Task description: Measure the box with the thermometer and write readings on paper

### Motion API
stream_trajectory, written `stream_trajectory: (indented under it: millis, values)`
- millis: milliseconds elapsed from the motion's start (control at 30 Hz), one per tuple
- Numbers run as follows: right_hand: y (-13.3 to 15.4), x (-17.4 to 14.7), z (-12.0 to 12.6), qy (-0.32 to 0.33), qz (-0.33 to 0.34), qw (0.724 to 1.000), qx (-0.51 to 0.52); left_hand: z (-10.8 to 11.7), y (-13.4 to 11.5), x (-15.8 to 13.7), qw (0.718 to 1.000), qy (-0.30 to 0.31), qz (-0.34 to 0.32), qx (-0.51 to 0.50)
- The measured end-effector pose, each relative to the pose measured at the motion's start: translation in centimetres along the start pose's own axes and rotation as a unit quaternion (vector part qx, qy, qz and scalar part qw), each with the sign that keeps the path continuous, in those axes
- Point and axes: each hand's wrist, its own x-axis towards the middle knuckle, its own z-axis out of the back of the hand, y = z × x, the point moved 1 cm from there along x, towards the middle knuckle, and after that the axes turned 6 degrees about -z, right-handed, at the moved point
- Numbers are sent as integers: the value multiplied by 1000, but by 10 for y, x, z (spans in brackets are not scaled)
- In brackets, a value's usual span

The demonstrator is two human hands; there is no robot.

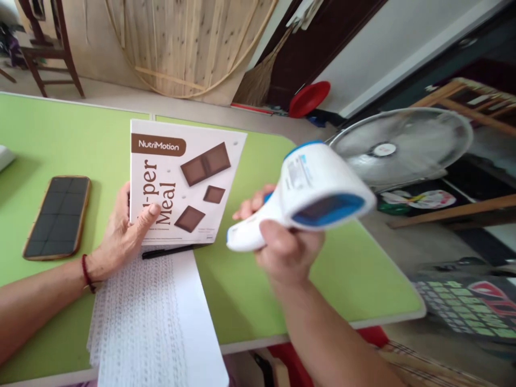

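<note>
In my left hand [124, 231] is a white box [197, 215] with brown print and pictures of chocolate pieces. The thumb lies across its front, and the other fingers are hidden behind its left edge. My right hand [286, 247] is wrapped round the handle of a white and blue handheld infrared thermometer [290, 188], raised above the table to the right of the box. Its dark screen faces toward me. Below the box lie sheets of handwritten paper [149, 317], with a black pen [169, 251] across their top end.
On the green table [250, 306], a phone-like dark device [58, 217] in a brown case lies at left. A white object [5, 157] shows at the far left edge. Beyond the table's right side stands a fan [399, 148]. A red basin [309, 99] and wooden chair [48, 51] are farther back.
</note>
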Motion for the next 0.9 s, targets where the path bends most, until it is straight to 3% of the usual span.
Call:
stream_trajectory:
  millis: [67, 133, 200, 267, 667, 900]
  values:
    - [16, -21, -11, 137, -52, 977, 158, 0, 1, 0, 1000, -3, 3, -13]
    - [25, -41, -22, 259, -148, 928, 225, 0, 1, -1, 1000, -7, 9, -18]
    - [28, -55, -30, 325, -244, 882, 238, 0, 1, -1, 1000, -12, 16, -22]
    - [26, -64, -36, 355, -298, 856, 227, 0, -1, 0, 999, -13, 16, -24]
    - [15, -72, -38, 310, -324, 871, 199, -1, -2, 2, 999, -7, 32, -27]
    - [12, -72, -40, 284, -349, 855, 259, 0, 0, 3, 998, -9, 33, -49]
